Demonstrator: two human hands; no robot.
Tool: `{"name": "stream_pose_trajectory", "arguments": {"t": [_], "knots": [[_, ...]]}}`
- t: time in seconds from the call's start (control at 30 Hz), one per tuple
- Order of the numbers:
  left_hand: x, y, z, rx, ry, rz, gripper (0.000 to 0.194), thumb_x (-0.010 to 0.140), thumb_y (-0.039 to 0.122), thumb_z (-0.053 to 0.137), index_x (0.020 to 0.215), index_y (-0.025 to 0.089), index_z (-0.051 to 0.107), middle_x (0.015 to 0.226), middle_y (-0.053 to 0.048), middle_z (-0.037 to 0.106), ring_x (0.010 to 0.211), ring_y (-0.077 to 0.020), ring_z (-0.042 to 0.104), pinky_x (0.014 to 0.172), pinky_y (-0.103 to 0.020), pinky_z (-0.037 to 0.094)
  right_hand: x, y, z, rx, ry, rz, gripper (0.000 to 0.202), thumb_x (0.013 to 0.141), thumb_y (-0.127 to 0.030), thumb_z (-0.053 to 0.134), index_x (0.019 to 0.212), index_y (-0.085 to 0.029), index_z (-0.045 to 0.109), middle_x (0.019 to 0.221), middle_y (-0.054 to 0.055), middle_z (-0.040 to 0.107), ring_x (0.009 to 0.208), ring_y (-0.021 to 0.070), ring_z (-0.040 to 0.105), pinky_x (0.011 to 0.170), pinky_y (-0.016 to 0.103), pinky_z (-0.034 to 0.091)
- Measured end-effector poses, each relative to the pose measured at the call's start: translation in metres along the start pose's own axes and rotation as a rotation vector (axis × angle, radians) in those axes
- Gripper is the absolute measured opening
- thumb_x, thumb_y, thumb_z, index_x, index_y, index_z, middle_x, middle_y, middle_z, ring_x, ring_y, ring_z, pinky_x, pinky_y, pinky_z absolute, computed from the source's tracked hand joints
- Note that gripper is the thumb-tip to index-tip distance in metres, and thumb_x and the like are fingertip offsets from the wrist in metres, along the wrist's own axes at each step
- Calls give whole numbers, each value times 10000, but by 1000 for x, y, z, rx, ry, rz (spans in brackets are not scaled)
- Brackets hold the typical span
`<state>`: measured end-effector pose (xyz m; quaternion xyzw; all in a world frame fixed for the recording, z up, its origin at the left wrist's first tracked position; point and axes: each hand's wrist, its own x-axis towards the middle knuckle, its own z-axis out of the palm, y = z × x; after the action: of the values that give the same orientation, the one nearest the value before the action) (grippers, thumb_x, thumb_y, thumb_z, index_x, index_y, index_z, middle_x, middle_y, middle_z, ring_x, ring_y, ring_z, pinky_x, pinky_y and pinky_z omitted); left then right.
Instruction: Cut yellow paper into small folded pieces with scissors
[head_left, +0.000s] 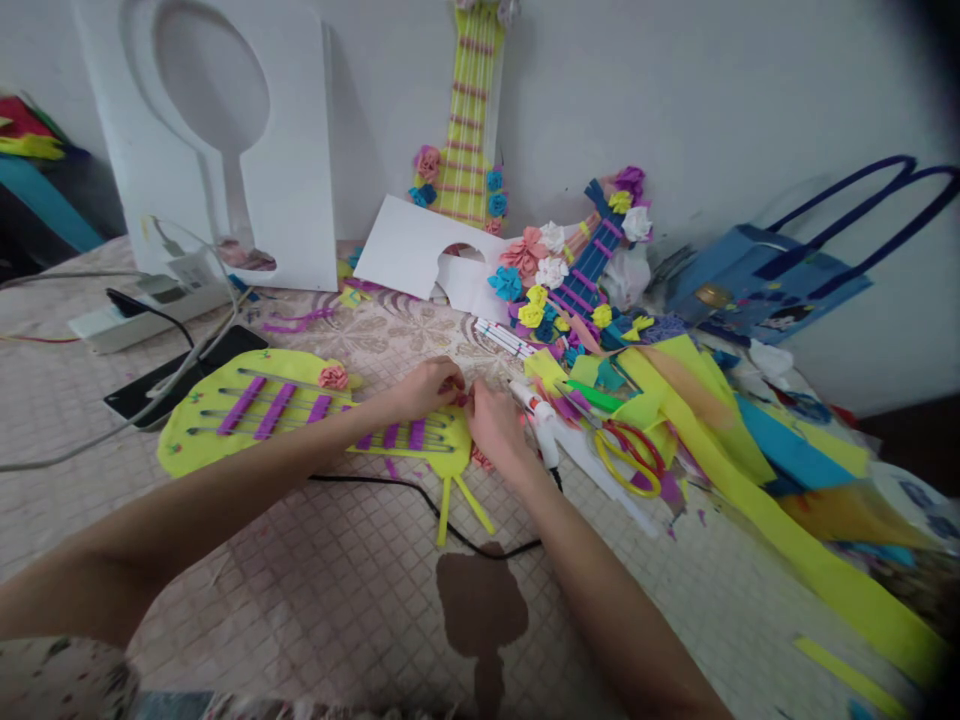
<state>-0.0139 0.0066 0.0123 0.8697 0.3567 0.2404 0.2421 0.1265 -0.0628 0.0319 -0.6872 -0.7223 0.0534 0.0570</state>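
Note:
A yellow paper guitar (pixel 247 400) lies flat on the table, crossed by purple strips (pixel 275 411) and long grey strings. A salmon-pink paper flower (pixel 333 376) sits on its upper edge. At the narrow head end, my left hand (pixel 431 388) is closed in a pinch. Facing it, my right hand (pixel 495 425) pinches too, its fingertips close to the left ones. Something small and dark pink shows between them, mostly hidden by the fingers. Two thin yellow strips (pixel 443 510) stick out below the guitar's head. Beside my right hand rests a white glue gun (pixel 545 425).
Scissors (pixel 630 455) and yellow paper strips (pixel 750 490) lie on the right. Behind stand a flower-trimmed blue guitar (pixel 589 262), a tall yellow guitar (pixel 465 130) and a white cut-out board (pixel 292 170). A power strip (pixel 150 310), phone (pixel 187 375), cables and blue bag (pixel 765 280) flank them.

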Motion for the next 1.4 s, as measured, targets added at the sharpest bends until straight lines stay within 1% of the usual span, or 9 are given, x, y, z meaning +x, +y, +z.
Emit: {"name": "stream_pose_trajectory", "arguments": {"t": [0.23,0.47,0.67,0.87,1.03,1.17,1.23,1.3,1.4], "knots": [[-2,1,0,2,11,-7,123,723,118,532,806,135,621,815,-45,604,745,-133,562,717,-255,456,1,3,3,53,3,14,192,892,-188,379,1004,-148,531,832,109,662,778,228,638,642,296,439],[-2,2,0,-3,8,-15,115,720,115,538,796,143,619,807,-39,606,752,-131,561,720,-250,451,2,5,3,92,11,-11,208,896,-198,361,942,-169,562,848,93,664,807,216,625,670,289,427],[-2,1,1,-35,15,-32,128,711,122,534,796,145,627,818,-40,613,760,-134,566,733,-258,456,3,4,4,98,17,-16,194,887,-190,388,970,-166,562,859,98,667,801,218,623,675,295,426],[-2,0,2,-107,37,-101,134,711,165,544,805,140,637,788,-38,621,700,-123,574,676,-243,465,2,4,3,99,13,-5,190,893,-195,391,970,-161,562,833,99,667,778,220,625,658,293,424],[-1,-4,5,-191,41,-167,152,716,210,546,811,137,640,745,-25,639,654,-117,579,611,-229,468,2,4,3,106,14,-8,183,886,-187,396,968,-161,558,834,97,666,767,219,621,638,288,417],[-1,-6,6,-258,43,-205,165,721,253,564,808,136,639,742,-25,648,637,-113,583,589,-225,468,0,4,3,119,23,-11,181,886,-199,398,971,-167,554,831,86,668,759,213,619,630,280,408],[-1,-6,4,-291,54,-228,178,732,277,562,811,134,634,737,-27,650,634,-114,588,588,-229,471,-1,4,2,156,51,-6,197,879,-195,405,1016,-170,546,828,76,667,766,209,615,644,278,405],[0,-4,0,-314,74,-245,200,744,305,559,816,132,629,747,-33,652,654,-120,594,612,-242,478,-2,3,-1,232,106,-4,237,870,-175,406,1071,-168,530,848,72,667,788,203,611,676,279,406],[1,-1,-9,-369,124,-271,228,737,337,583,815,128,627,782,-42,650,715,-127,590,682,-265,478,-3,3,-5,402,215,-37,237,867,-161,380,1037,-152,546,915,82,661,845,193,599,747,287,413]]}}
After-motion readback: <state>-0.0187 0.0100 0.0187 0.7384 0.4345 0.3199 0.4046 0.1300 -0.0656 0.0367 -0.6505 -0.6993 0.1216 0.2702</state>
